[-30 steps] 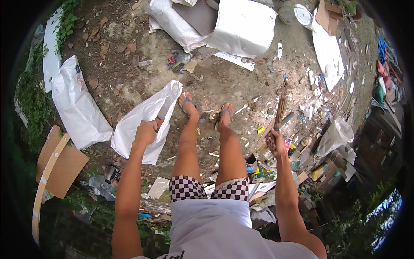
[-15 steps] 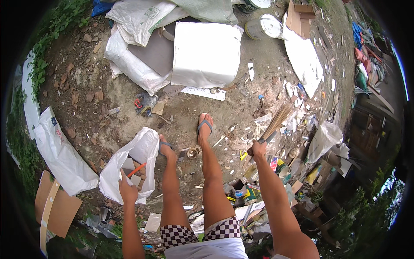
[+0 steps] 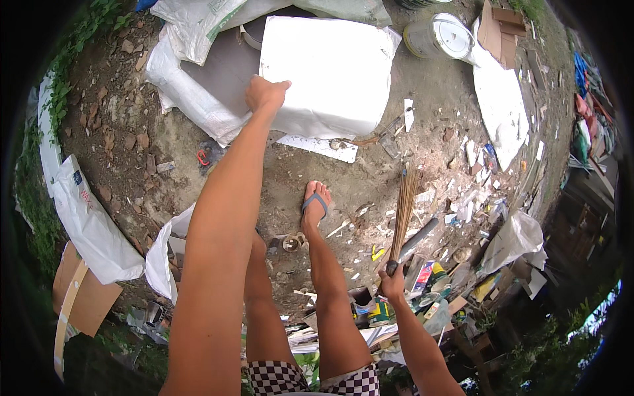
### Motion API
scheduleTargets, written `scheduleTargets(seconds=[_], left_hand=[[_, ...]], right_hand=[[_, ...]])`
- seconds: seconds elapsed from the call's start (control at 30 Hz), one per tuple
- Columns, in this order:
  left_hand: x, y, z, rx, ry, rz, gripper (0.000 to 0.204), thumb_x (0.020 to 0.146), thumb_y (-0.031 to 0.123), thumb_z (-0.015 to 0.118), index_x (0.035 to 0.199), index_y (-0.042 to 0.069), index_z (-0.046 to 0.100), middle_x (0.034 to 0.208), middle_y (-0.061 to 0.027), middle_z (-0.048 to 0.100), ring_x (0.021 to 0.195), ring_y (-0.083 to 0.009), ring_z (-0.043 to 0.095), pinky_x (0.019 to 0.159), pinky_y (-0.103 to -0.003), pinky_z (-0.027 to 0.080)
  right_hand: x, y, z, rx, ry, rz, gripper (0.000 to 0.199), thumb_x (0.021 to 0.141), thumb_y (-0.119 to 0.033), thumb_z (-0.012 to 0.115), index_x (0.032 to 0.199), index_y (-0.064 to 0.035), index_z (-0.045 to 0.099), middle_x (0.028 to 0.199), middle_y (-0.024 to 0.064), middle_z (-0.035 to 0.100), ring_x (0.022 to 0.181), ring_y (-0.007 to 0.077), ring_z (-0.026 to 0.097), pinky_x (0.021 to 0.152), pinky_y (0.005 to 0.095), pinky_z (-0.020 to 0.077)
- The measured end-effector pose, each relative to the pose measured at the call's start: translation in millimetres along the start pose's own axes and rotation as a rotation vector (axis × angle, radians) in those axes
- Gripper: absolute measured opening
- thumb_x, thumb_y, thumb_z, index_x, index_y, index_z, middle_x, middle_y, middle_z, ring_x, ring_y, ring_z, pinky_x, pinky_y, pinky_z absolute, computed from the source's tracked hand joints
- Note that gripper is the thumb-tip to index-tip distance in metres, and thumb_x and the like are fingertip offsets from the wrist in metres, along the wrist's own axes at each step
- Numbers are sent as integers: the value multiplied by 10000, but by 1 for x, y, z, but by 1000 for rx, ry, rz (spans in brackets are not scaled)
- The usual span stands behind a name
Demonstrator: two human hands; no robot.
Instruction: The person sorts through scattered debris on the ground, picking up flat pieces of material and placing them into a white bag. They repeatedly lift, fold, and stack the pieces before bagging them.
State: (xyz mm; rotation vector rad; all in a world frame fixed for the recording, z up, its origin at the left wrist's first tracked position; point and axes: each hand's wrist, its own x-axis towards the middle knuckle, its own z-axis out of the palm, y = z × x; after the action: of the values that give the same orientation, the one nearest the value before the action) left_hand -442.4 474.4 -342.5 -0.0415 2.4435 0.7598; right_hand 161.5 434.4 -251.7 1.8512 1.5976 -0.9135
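My left hand [image 3: 265, 94] reaches far forward with curled fingers, at the left edge of a white box-like block [image 3: 327, 72]. Its fingertips are hidden, so I cannot tell whether they grip that edge. In my right hand [image 3: 392, 284] is a stick broom [image 3: 403, 211], closed in the fist by its dark handle, bristles pointing away from me. A dark grey bar-like piece [image 3: 420, 236] sticks out beside the broom; whether the hand holds it too is unclear. My left forearm covers much of an open white sack [image 3: 160, 257].
Litter [image 3: 469, 195] covers the ground on the right, with cans [image 3: 378, 311] and scraps near my right hand. A lidded bucket [image 3: 438, 36] stands at the far right. White sacks [image 3: 92, 224] lie at the left, near cardboard [image 3: 96, 310]. My sandalled foot [image 3: 316, 201] is mid-view.
My left hand has left the open white sack and swung forward to the white block. My right hand has come nearer to me, and the broom now points more straight ahead.
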Motion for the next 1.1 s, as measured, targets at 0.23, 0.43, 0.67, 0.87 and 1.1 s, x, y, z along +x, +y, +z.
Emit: scheduleTargets(seconds=[0.23,0.43,0.67,0.87,1.1], left_hand=[[-193,66,85,-324,-96,518,262,894,69,691,1065,-31,520,956,-292,660,878,-520,639,755,-585,483],[-259,69,31,-322,-121,657,134,919,9,618,1044,6,569,1001,-214,650,913,-449,633,746,-545,504],[-316,6,-75,-112,-265,1155,131,794,46,681,916,66,636,1154,-98,677,1036,-314,664,897,-473,563],[-302,-90,-82,93,-254,1385,119,748,141,714,858,152,668,1295,-55,634,1245,-294,570,1057,-583,492],[-275,-232,-68,326,-376,1119,328,816,81,655,1125,190,632,1307,-2,586,1263,-258,540,1153,-537,394]], right_hand=[[-112,75,-3,56,-52,238,466,822,-198,799,1162,21,567,955,218,684,880,378,670,838,452,512],[-87,40,-14,167,191,182,680,864,-319,781,1359,38,482,1169,306,643,1103,437,632,965,478,470],[-66,-132,-148,920,-261,-140,1022,914,-659,649,1642,-298,29,1550,248,339,1352,394,462,1014,594,480],[-111,-271,-156,945,-476,-625,1179,840,-719,680,1651,-191,6,1625,194,265,1403,411,423,1073,616,426],[-71,-308,-35,972,-705,-100,1010,905,-619,628,1607,-42,187,1615,295,185,1410,496,370,1067,597,450]])
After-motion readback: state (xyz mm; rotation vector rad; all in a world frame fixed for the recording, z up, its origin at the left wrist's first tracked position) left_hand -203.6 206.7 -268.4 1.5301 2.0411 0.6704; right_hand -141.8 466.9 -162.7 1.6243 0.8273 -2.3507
